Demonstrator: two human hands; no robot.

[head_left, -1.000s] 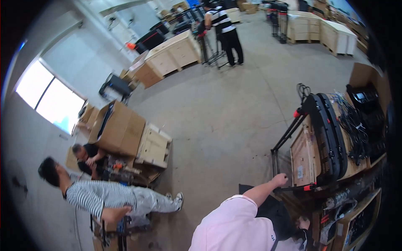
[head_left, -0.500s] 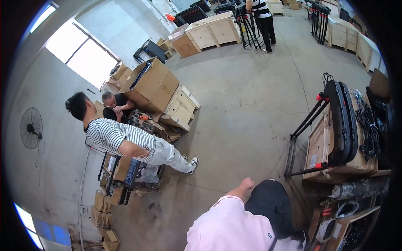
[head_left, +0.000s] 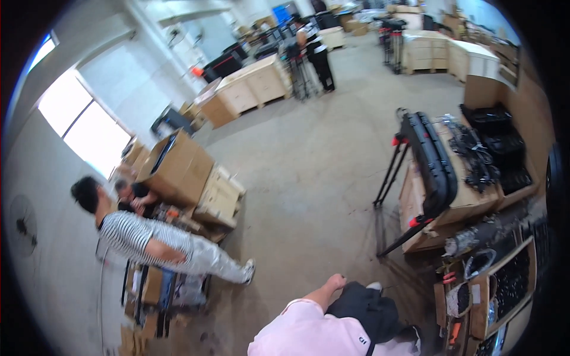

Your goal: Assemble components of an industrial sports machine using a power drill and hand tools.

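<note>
My left hand (head_left: 336, 281) reaches forward from a pink short sleeve, over the floor beside my dark trousers (head_left: 362, 311). Its fingers look curled into a loose fist, and I see nothing in them. It touches nothing around it. My right hand is out of the picture. To the right of my left hand, a folded black frame with red fittings (head_left: 430, 166) leans against a wooden crate (head_left: 412, 196). Bundled black cables (head_left: 472, 151) lie on top of that crate.
Trays of small dark parts (head_left: 510, 285) stand at the lower right, behind an open carton of black-wrapped items (head_left: 502, 193). On the left, a person in stripes (head_left: 142, 231) stands near a seated person (head_left: 133, 196) and a large carton (head_left: 181, 172). Another person (head_left: 317, 53) stands far ahead.
My view has tilted up and turned right, so the crates and people ahead sit further left. More of the cartons and parts trays at right shows. My left hand stays closed.
</note>
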